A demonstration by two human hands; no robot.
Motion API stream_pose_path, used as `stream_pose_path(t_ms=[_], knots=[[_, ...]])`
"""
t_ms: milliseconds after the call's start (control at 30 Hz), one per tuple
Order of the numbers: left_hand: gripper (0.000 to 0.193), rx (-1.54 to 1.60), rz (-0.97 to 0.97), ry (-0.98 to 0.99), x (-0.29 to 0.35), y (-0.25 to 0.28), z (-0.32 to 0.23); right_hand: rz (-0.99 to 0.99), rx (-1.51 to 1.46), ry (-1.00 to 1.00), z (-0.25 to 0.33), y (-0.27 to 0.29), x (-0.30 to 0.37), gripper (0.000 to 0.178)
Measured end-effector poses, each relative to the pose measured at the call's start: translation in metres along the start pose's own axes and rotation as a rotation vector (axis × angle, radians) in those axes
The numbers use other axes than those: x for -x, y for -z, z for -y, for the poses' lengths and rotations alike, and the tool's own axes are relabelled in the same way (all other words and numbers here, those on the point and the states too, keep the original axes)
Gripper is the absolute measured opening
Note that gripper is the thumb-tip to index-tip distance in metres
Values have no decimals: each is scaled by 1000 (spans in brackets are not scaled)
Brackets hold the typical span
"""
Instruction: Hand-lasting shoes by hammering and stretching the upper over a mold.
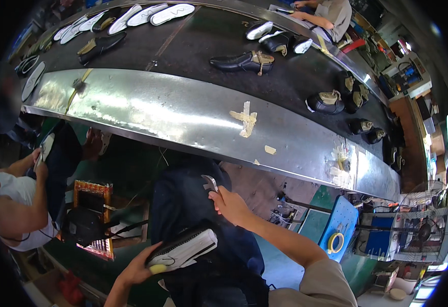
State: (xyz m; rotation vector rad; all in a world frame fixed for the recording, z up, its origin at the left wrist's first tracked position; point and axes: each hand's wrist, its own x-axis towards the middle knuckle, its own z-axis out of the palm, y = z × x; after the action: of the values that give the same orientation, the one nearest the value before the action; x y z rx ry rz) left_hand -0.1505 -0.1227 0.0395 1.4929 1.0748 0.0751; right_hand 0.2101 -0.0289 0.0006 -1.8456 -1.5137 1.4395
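Note:
A black shoe (188,250) rests on my lap with its white underside turned up and a dark line drawn along it. My left hand (136,263) grips it by the near left end, next to a yellow patch. Above my knees, my right hand (229,205) is closed round a pair of metal pincers (210,183), whose curved head points up and left, apart from the shoe. The handles are mostly hidden in the fist.
Beyond my knees runs a conveyor's metal edge (173,107) with tape on it. Black shoes (244,62) and white-bottomed ones (172,14) lie on the dark belt (183,56). A blue stool (339,225) bears a tape roll (335,242). Co-workers sit left (22,204) and across (331,18).

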Motion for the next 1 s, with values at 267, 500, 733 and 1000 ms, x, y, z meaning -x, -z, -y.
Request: stream_pose_path(t_ms=[267, 500, 733, 1000], knots=[[53, 1113, -992, -32, -37, -12, 38, 21, -132, 22, -5, -14, -8, 40], [32, 1016, -941, -44, -144, 34, -22, 133, -55, 142, 45, 29, 48, 24], [37, 1216, -393, 205, -213, -13, -50, 96, 434, 177, -10, -23, 45, 29], [55, 875, -371, -137, -164, -53, -31, 632, -362, -265, 36, 17, 42, 41]])
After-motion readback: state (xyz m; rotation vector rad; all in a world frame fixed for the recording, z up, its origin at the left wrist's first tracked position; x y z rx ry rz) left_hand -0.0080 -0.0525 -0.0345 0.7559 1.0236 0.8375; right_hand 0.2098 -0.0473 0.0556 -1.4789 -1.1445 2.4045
